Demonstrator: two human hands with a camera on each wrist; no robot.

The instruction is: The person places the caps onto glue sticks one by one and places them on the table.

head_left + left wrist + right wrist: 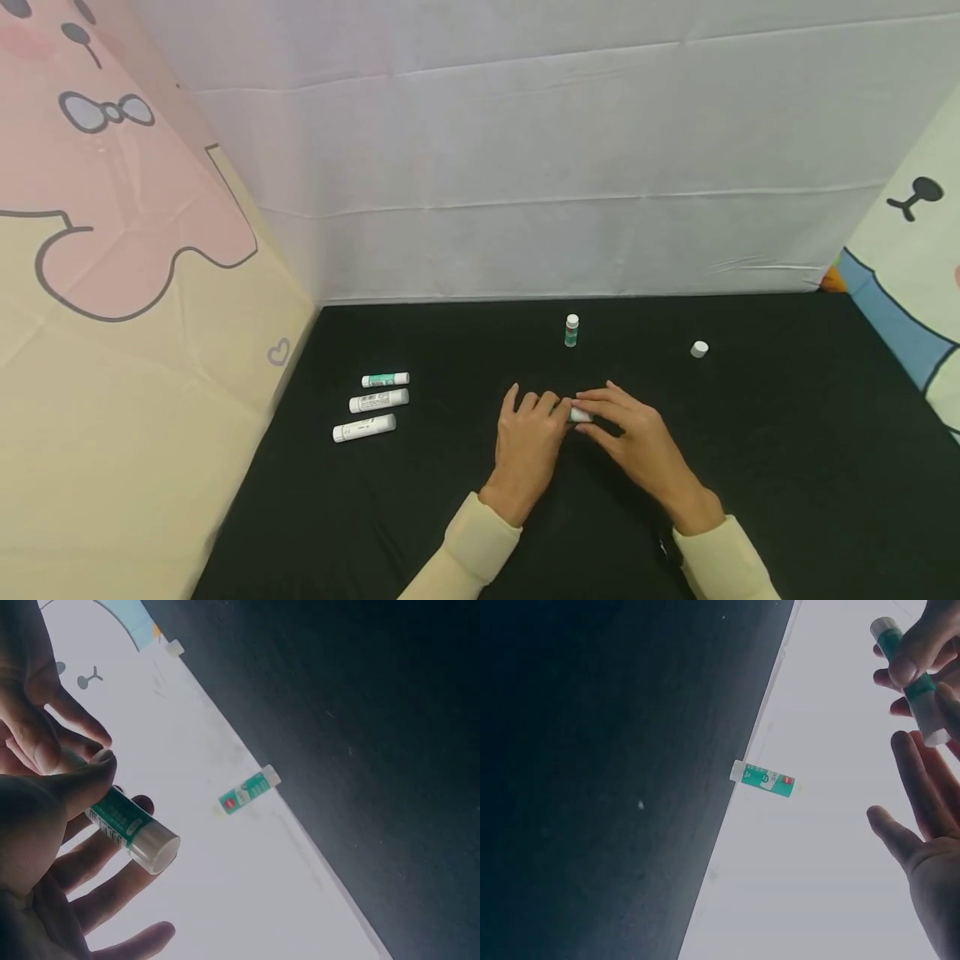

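Both hands hold one glue stick [124,817] with a green label above the black table, in front of me. My left hand [528,446] pinches its middle between thumb and fingers, with the little finger spread away. The right hand [637,437] pinches the other, whitish end with its thumb and a finger, while its remaining fingers reach out apart from the stick. In the right wrist view the held stick's far end [885,626] is white and the near end looks translucent. A second, smaller green glue stick [572,331] stands upright beyond the hands.
On the left, several white tubes lie side by side: one with a green label [386,380] and two mostly white tubes [378,401]. A small white cap [699,349] sits at the back right. White cloth [525,167] closes off the table's far edge; printed cloths hang at both sides.
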